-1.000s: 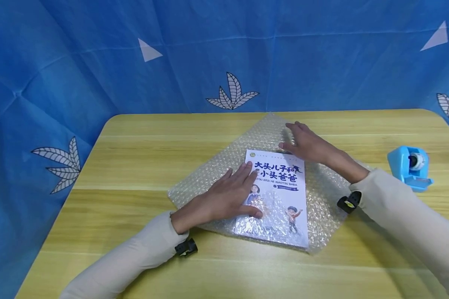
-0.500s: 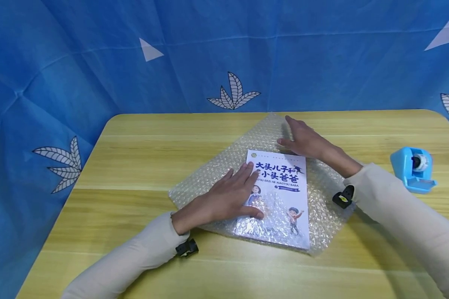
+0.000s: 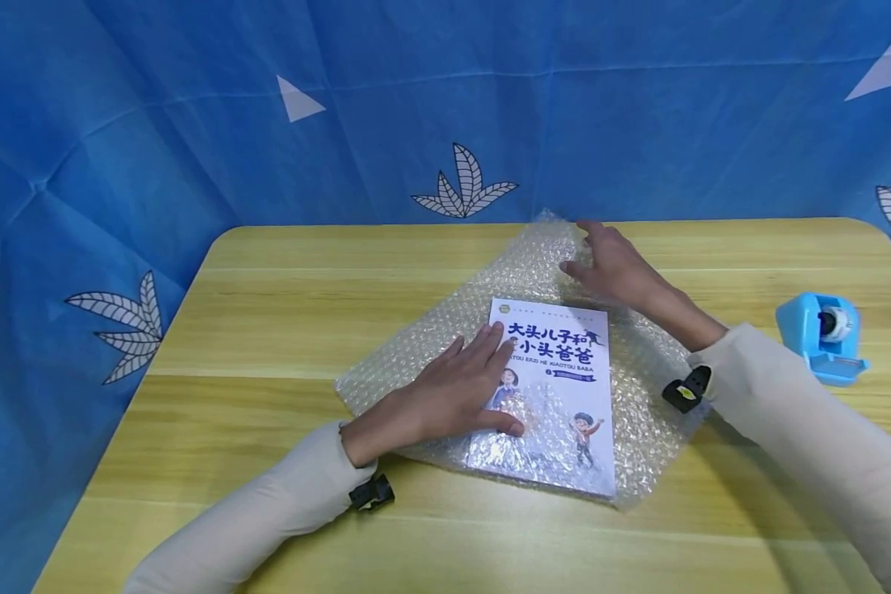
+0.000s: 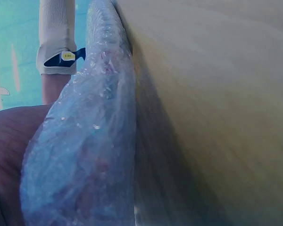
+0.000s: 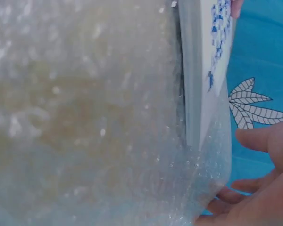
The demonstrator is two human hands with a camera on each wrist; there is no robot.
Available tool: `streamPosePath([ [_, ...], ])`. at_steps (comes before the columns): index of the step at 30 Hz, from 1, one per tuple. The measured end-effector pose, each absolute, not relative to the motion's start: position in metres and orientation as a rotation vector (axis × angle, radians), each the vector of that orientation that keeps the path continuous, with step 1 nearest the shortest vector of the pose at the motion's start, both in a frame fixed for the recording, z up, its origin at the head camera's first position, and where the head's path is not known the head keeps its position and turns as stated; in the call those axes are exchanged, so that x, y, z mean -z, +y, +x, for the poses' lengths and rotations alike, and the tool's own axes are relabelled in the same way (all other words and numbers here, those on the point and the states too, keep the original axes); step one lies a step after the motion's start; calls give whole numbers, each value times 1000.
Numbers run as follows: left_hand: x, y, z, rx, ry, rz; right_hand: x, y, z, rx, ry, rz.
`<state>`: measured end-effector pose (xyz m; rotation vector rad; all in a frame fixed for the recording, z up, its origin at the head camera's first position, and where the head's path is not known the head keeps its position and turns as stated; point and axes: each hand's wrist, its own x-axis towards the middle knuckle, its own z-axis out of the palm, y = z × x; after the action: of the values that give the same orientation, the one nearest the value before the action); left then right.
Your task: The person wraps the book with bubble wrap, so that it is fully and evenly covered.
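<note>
A white children's book (image 3: 564, 396) with blue Chinese lettering lies on a sheet of bubble wrap (image 3: 483, 305), with one corner of the wrap folded over its lower left part. My left hand (image 3: 453, 392) rests flat on that folded corner and the cover, fingers straight and thumb spread. At the far edge of the sheet, my right hand (image 3: 612, 264) has its fingertips at the wrap, the far corner standing slightly raised beside them. In the right wrist view its fingers (image 5: 226, 195) reach behind the wrap's edge, while the thumb stands apart from it.
A light blue tape dispenser (image 3: 820, 338) stands on the right of the wooden table (image 3: 267, 330), beyond the right forearm. A blue patterned cloth (image 3: 386, 107) hangs behind the table. Each wrist carries a small black camera.
My right hand has moved slightly farther back, and the far corner of the bubble wrap has lifted off the table. The left hand and the book stay in place.
</note>
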<state>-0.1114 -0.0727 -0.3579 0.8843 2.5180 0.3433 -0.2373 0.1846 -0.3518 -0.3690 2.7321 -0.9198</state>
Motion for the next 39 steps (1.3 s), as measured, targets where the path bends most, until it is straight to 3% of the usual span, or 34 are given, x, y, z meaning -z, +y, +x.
streamPosePath([
  [20,358,-72,-112,-340,2521,888,339,174,-212,1232,3020,-696],
  [39,359,-70,-113,-360,2518,846,344,169,-150,883,3018,-1131],
])
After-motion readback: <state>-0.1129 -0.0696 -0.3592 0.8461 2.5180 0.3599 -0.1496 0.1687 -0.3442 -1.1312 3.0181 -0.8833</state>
